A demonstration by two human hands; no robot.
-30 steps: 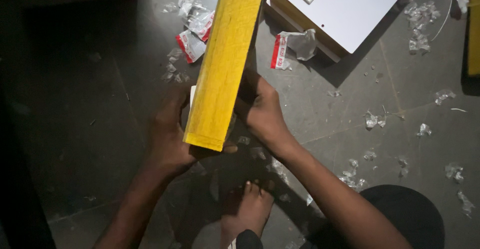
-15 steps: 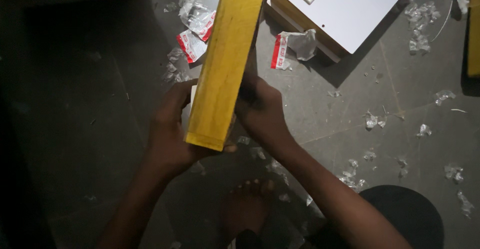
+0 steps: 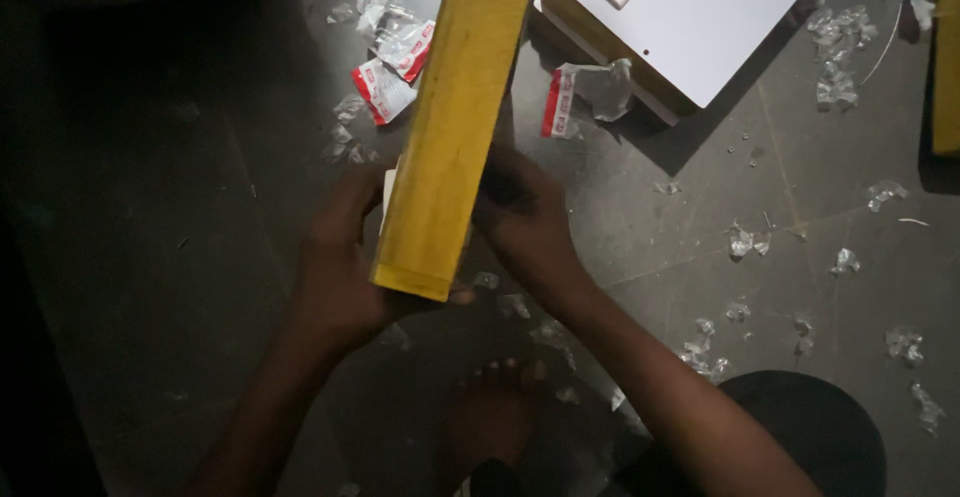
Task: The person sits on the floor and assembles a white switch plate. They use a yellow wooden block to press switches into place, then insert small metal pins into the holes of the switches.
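A long yellow plank [image 3: 458, 122] runs from the top of the view down to its near end between my hands, above a dark grey floor. My left hand [image 3: 340, 277] is cupped against the plank's left side near that end. A small white piece [image 3: 389, 189] shows between its fingers and the plank. My right hand [image 3: 525, 219] is curled against the plank's right side. What my right fingers grip is hidden behind the plank. My bare foot [image 3: 497, 412] rests on the floor just below.
A white board with switches [image 3: 700, 17] lies at the top right. Torn red-and-white wrappers [image 3: 385, 87] and clear plastic scraps [image 3: 740, 242] litter the floor. Another yellow piece [image 3: 945, 67] shows at the right edge.
Both hands have shifted slightly up along the plank's near end; the plank stays in much the same place.
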